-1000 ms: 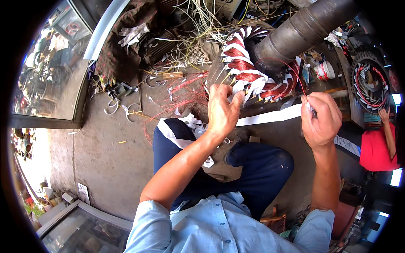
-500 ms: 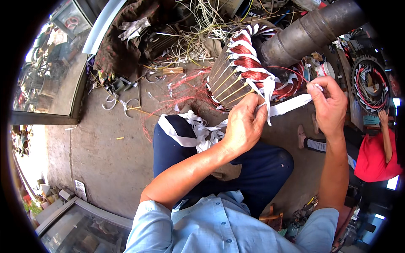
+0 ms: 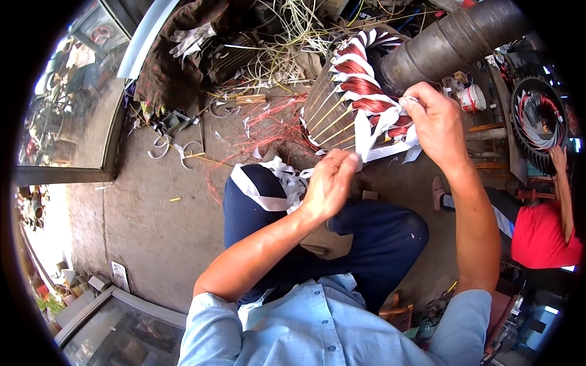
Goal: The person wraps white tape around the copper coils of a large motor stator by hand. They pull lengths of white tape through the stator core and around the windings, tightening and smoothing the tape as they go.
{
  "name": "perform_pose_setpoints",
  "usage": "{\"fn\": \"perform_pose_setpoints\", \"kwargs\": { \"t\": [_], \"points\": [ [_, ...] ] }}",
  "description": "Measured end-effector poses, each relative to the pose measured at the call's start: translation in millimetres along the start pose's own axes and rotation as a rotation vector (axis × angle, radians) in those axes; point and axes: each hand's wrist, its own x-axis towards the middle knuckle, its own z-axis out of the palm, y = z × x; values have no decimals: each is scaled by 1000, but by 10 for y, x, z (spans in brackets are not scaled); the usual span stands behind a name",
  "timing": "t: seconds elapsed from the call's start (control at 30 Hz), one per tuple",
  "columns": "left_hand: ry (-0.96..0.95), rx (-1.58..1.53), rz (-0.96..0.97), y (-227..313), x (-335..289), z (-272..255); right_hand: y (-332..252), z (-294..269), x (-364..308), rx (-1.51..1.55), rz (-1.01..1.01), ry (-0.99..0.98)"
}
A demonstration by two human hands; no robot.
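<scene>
In front of me stands a motor rotor core (image 3: 329,122) with yellowish strips in its outer slots and a thick metal shaft (image 3: 452,46). Red copper windings (image 3: 367,87) ring its end, bound in spirals of white cloth tape (image 3: 364,135). Below the windings, my left hand (image 3: 332,184) is closed on the tape, which runs up taut from its fingers. My right hand (image 3: 436,125) is at the right side of the ring, thumb and fingers pinched against the white tape there. Loose tape (image 3: 282,183) trails over my left knee.
Cut red wire (image 3: 268,134) litters the floor left of the core, with tangled pale strands (image 3: 299,36) behind. A glass cabinet (image 3: 67,91) stands at left. At right, a person in a red top (image 3: 546,235) reaches to another ring of windings (image 3: 540,119). A white bucket (image 3: 471,97) stands beyond the core.
My right hand has moved left and up to the winding ring, from holding the tape outstretched at right. My left hand has pulled down and left with tape in it.
</scene>
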Motion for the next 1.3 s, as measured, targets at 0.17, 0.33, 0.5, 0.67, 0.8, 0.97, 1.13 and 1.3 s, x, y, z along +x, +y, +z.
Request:
{"fn": "perform_pose_setpoints", "kwargs": {
  "t": [0.17, 0.33, 0.5, 0.67, 0.8, 0.97, 1.13, 1.3],
  "points": [
    [192, 310, 223, -25, 254, -320, -15, 82, 52, -56, -19, 6],
    [52, 702, 734, 216, 484, -488, -17, 97, 116, -27, 17, 16],
    [-86, 525, 800, 392, 419, -652, -172, -224, -55, 759, 255, -120],
    [-196, 399, 369, 511, 6, -944, -322, -488, -312, 1178, 300, -138],
    [-162, 442, 241, 577, -467, -1246, -324, -266, -608, 1129, 346, -65],
    [84, -62, 190, 583, -1366, -1666, -528, 611, -1106, 1068, 437, -247],
    [476, -594, 84, 433, -2364, -2359, -973, 1377, -1149, 1320, 586, -390],
    [771, -759, 0, -45, -3593, -3618, -1170, 1609, -649, 1685, 688, 17]
  ]
}}
